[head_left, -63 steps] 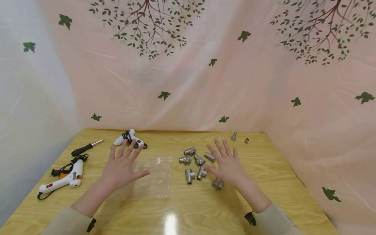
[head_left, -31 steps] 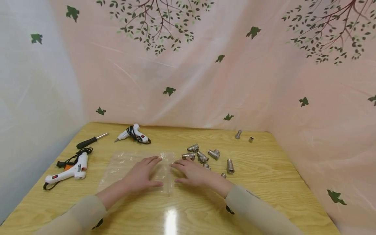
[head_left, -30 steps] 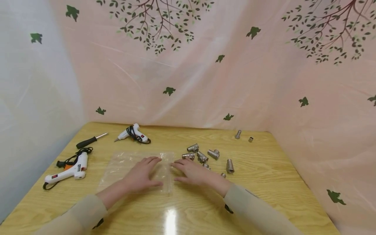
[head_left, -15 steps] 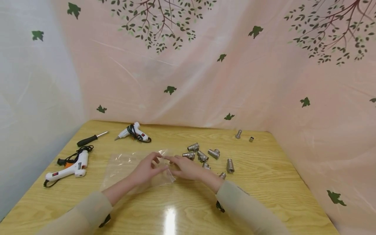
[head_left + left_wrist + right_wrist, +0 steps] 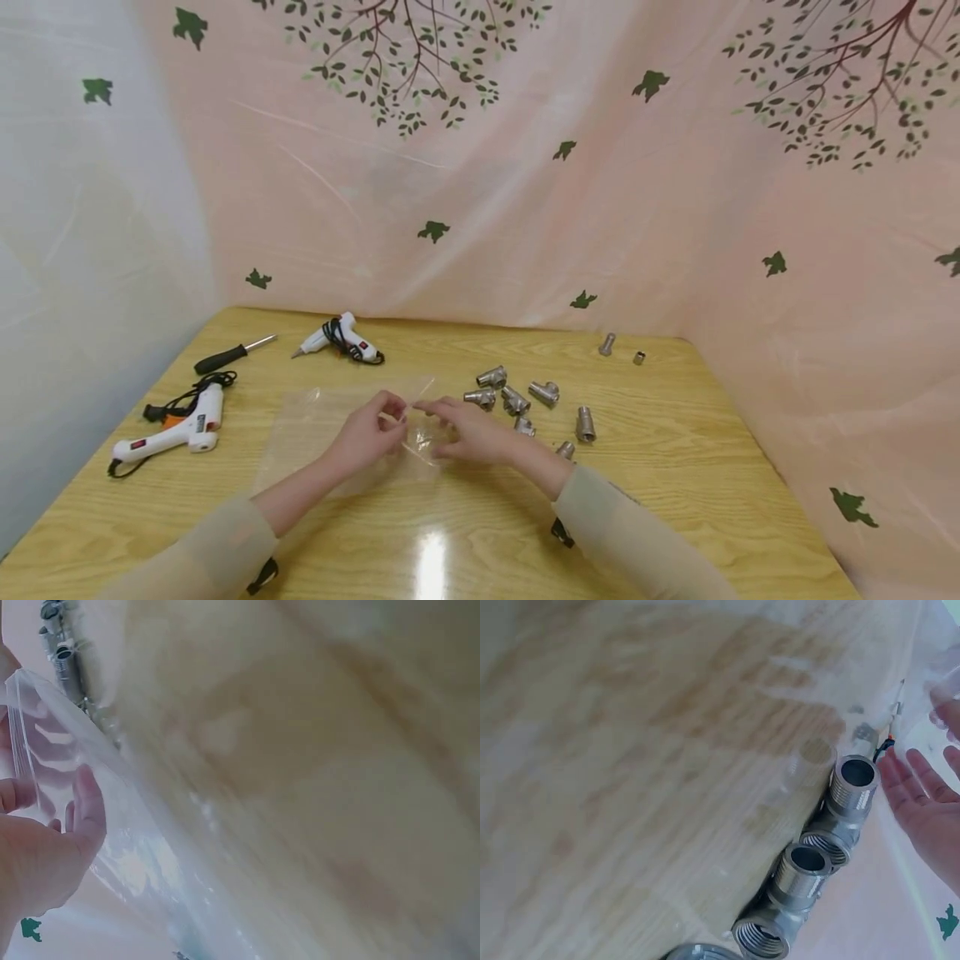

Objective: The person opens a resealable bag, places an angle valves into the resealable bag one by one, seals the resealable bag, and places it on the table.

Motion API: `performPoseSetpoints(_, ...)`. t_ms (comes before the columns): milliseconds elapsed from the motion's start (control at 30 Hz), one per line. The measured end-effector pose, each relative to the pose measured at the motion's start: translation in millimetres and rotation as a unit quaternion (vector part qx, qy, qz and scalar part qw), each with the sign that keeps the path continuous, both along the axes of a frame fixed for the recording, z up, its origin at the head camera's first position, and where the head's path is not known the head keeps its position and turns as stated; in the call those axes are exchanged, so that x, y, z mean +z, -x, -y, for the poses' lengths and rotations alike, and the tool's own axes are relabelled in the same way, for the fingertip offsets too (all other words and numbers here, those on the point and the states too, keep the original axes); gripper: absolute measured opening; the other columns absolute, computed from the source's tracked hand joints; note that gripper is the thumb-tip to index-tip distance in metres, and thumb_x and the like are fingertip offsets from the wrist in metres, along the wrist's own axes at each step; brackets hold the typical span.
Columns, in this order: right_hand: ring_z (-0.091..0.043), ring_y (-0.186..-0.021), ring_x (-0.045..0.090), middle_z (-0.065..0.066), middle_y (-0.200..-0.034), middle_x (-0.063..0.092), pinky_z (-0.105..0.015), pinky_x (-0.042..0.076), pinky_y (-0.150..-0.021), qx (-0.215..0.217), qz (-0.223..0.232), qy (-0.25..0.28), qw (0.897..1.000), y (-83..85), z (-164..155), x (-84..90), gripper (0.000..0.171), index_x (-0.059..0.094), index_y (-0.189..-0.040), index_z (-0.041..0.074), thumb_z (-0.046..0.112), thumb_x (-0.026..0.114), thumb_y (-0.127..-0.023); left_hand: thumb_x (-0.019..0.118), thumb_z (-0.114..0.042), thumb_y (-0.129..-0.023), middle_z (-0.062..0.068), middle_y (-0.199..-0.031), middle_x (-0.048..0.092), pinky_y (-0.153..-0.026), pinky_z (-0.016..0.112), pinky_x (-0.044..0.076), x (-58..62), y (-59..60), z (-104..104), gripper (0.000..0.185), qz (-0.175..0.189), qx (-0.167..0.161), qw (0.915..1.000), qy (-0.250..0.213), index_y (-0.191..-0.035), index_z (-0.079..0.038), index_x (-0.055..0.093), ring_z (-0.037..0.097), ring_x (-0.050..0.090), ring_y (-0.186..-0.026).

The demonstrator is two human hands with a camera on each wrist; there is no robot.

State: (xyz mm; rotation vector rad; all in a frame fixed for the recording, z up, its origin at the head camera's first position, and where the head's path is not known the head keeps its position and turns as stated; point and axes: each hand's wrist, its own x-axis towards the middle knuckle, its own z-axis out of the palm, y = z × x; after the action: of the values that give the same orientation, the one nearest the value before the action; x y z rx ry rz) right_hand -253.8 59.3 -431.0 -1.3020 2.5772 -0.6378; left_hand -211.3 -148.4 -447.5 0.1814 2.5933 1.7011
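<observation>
**Bag edge came up off the surface**

At the far left lay a white glue gun (image 5: pixel 168 433), with a black-handled screwdriver (image 5: pixel 225 357) and a second glue gun (image 5: pixel 337 339) beyond it — none of these had shifted from a second before. The clear plastic bag (image 5: pixel 322 429) had been lying flat under both palms; by this moment its right edge was lifted and crumpled between the hands. The left hand (image 5: pixel 367 433) had gone from flat to curled, thumb and fingers pinching the bag's edge. The right hand (image 5: pixel 468 429) met it at the same edge, fingers bent onto the film — apparently gripping it too, though the wrist view showed only a slack palm beside the plastic. That suggested the bag's mouth was being worked apart. To the right, the metal pipe fittings (image 5: pixel 517 400) sat loose on the wooden surface (image 5: pixel 675 467), none yet in the bag.
</observation>
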Motion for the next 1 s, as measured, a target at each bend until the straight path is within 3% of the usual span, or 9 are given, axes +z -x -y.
performPoseSetpoints(100, -0.017, -0.100, 0.058, -0.008, -0.127, 0.054, -0.021, 0.049, -0.080, 0.007, -0.007, 0.017, 1.000, -0.1, -2.4, 1.6, 0.068, 0.039, -0.144, 0.018, 0.012, 0.070, -0.084, 0.061, 0.003, -0.083, 0.017, -0.109, 0.059, -0.059, 0.028, 0.054, 0.4, -1.9, 3.9, 0.033, -0.013, -0.013, 0.9998, -0.007, -0.115, 0.001, 0.052, 0.018, 0.064, -0.080)
performPoseSetpoints(333, -0.014, -0.081, 0.058, -0.010, -0.113, 0.060, -0.019, 0.049, -0.070, 0.013, -0.046, 0.068, 0.997, -2.3, -9.4, 4.7, 0.049, 0.055, -0.130, 0.005, -0.003, 0.066, -0.083, 0.058, 0.008, -0.085, 0.020, -0.117, 0.053, -0.056, 0.026, 0.053, 8.9, -8.9, 12.6, 0.036, -0.107, -0.067, 0.9917, 0.025, -0.117, -0.005, 0.046, 0.016, 0.064, -0.069)
performPoseSetpoints(400, -0.015, -0.082, 0.057, -0.010, -0.112, 0.059, -0.018, 0.049, -0.069, 0.007, -0.053, 0.079, 0.995, -3.8, -12.6, 5.1, 0.046, 0.058, -0.128, 0.005, -0.002, 0.066, -0.083, 0.057, 0.008, -0.086, 0.020, -0.114, 0.053, -0.057, 0.025, 0.053, 12.3, -10.7, 13.1, 0.033, -0.121, -0.075, 0.9890, 0.041, -0.114, -0.007, 0.047, 0.014, 0.063, -0.068)
performPoseSetpoints(600, -0.023, -0.081, 0.054, -0.008, -0.114, 0.047, -0.019, 0.045, -0.064, -0.042, -0.069, 0.103, 0.991, -10.4, -19.3, 6.5, 0.038, 0.060, -0.127, 0.009, 0.011, 0.064, -0.089, 0.061, 0.008, -0.085, 0.021, -0.127, 0.050, -0.057, 0.022, 0.052, 20.3, -12.8, 8.5, 0.025, -0.154, -0.089, 0.9804, 0.085, -0.108, -0.003, 0.062, 0.007, 0.059, -0.066)
performPoseSetpoints(733, -0.023, -0.086, 0.056, -0.010, -0.116, 0.048, -0.023, 0.046, -0.068, -0.090, -0.039, 0.087, 0.991, -15.9, -16.4, 8.8, 0.042, 0.057, -0.130, 0.013, 0.029, 0.061, -0.092, 0.062, 0.007, -0.084, 0.022, -0.134, 0.048, -0.060, 0.020, 0.051, 23.5, -13.9, 2.7, 0.036, -0.178, -0.100, 0.9733, 0.106, -0.120, 0.001, 0.062, 0.004, 0.057, -0.068)
performPoseSetpoints(833, -0.018, -0.092, 0.060, -0.007, -0.114, 0.058, -0.023, 0.048, -0.072, -0.103, 0.018, 0.066, 0.992, -18.5, -10.9, 10.4, 0.051, 0.051, -0.136, 0.015, 0.037, 0.061, -0.091, 0.061, 0.007, -0.085, 0.023, -0.135, 0.048, -0.061, 0.020, 0.050, 25.9, -14.5, -2.0, 0.038, -0.183, -0.103, 0.9709, 0.114, -0.123, 0.003, 0.060, 0.002, 0.055, -0.068)
performPoseSetpoints(900, -0.011, -0.086, 0.062, -0.004, -0.103, 0.065, -0.020, 0.049, -0.071, -0.096, 0.039, 0.060, 0.993, -18.3, -8.0, 9.6, 0.052, 0.050, -0.136, 0.014, 0.032, 0.064, -0.089, 0.059, 0.008, -0.085, 0.024, -0.136, 0.048, -0.058, 0.019, 0.048, 26.8, -15.1, -4.7, 0.038, -0.183, -0.100, 0.9687, 0.134, -0.123, 0.004, 0.061, 0.000, 0.051, -0.063)
performPoseSetpoints(1000, -0.003, -0.073, 0.059, 0.003, -0.085, 0.065, -0.016, 0.048, -0.066, -0.076, 0.040, 0.070, 0.994, -16.5, -6.1, 6.3, 0.050, 0.052, -0.133, 0.008, 0.015, 0.068, -0.086, 0.056, 0.009, -0.084, 0.025, -0.136, 0.048, -0.055, 0.019, 0.042, 27.4, -16.5, -6.9, 0.038, -0.187, -0.094, 0.9577, 0.198, -0.122, 0.005, 0.061, 0.000, 0.041, -0.059)
